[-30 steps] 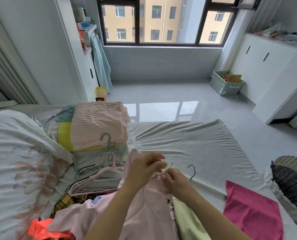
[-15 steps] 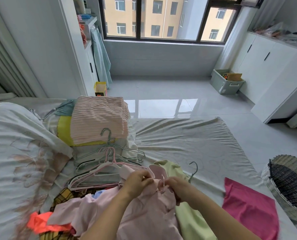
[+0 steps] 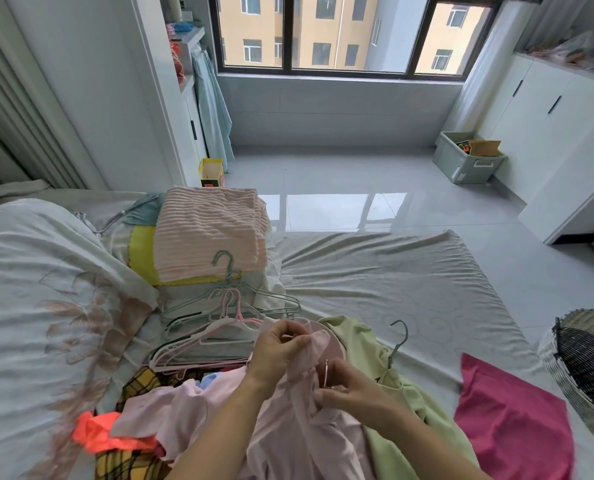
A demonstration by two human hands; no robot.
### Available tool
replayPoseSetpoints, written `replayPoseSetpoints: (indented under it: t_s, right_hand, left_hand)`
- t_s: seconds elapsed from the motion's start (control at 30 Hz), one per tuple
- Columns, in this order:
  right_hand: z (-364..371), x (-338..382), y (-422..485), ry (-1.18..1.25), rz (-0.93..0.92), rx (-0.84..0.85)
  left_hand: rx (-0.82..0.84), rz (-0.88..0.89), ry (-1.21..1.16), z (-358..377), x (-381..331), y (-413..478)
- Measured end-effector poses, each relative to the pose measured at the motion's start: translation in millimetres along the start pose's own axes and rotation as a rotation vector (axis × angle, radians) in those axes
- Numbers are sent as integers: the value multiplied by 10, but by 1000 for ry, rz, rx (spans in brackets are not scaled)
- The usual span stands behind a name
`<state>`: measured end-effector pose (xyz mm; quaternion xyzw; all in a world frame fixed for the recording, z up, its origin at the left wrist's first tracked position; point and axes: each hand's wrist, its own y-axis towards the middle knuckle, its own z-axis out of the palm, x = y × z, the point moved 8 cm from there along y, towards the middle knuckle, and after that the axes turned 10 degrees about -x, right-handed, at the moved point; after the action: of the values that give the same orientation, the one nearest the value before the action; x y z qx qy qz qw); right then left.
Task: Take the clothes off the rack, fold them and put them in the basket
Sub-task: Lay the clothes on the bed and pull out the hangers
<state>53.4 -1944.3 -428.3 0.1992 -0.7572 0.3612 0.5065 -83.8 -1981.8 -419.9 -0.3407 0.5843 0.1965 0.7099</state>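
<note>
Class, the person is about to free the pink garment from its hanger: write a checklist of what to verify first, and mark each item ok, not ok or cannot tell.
1. Left hand pinches the pink garment at its neckline: ok.
2. Right hand grips the garment beside the hanger's metal hook: ok.
3. Hanger fully out of the garment: not ok, the hook is at the neckline.
4. Bare bed sheet ahead for folding: ok.
5. Woven basket beside the bed on the right: ok.
6. Green garment, on its own hanger, is partly under the pink one: not ok.
</note>
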Motion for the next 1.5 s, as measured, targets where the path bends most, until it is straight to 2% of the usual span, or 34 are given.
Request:
replayPoseSetpoints:
  t_s: [0.1,0.2,0.3,0.37,0.47,0.57,0.67,0.73,0.8,0.9,1.03,1.13,1.23,1.3,1.4,1.43,1.5]
  right_hand:
    - [-80,86,12,52,-73,-268]
    - [-253,138,19,245,-6,-426]
    - [-318,183,40,279,26,-424]
    - [-285,190,43,284,38,-399]
    - [-281,187,31,356,56,-413]
    - [-344,202,34,418,72,-427]
    - [-366,282,26,484,80,-398]
    - [-369,316,41,525,74,-371]
    - [-370,350,49,520,68,-348]
    - [-426,341,81,481,58,-353]
    - [-541,244,113,449,70,-400]
    - [-470,189,124,354,60,-380]
    - [-764,132,187,460,101,-563]
    - [-1079,214,203,516,89,-636]
    - [-1100,461,213,347,3,-446]
    - [-1001,512,190,275,-22,-393]
    - [-727,588,130,212,-43,-288]
  left_hand:
    - [-1,28,-25,63,17,-89]
    - [-69,136,181,10,132,-181]
    - [143,193,384,241,257,-352]
    - [211,373,507,357,194,-448]
    - [142,741,761,368,-41,-481]
    - [51,883,856,332,-212,-478]
    - [-14,775,689,285,-314,-447]
    - [14,675,647,352,-220,-431]
    - [79,568,600,438,-127,-414]
    - [188,539,554,513,-97,-380]
    - [404,407,475,490,-13,-336]
    - [481,359,549,393,83,-324]
    - [566,373,863,129,455,-368]
    - [569,300,985,-197,817,-406]
    - [499,131,1133,-551,1135,-383]
    - [428,109,1064,-538,1072,-333]
    - [248,127,779,-335,737,-208]
